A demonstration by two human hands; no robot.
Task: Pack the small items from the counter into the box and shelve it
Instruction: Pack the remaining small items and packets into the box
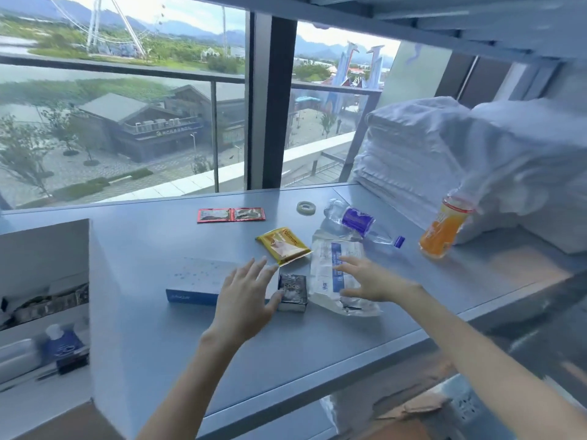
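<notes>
Counter [349, 331] — two bottles [352, 219] [443, 231], two hands [246, 296] [368, 281]

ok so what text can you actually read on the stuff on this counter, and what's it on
"Face": on the small silver packet.
Yellow sachet: a script brand word, too blurred to read.
Blue box: small white print on its front edge, unreadable.
Clear bag: blue label, print too small.
Water bottle, orange bottle, red sachets: labels blurred, unreadable.
</notes>
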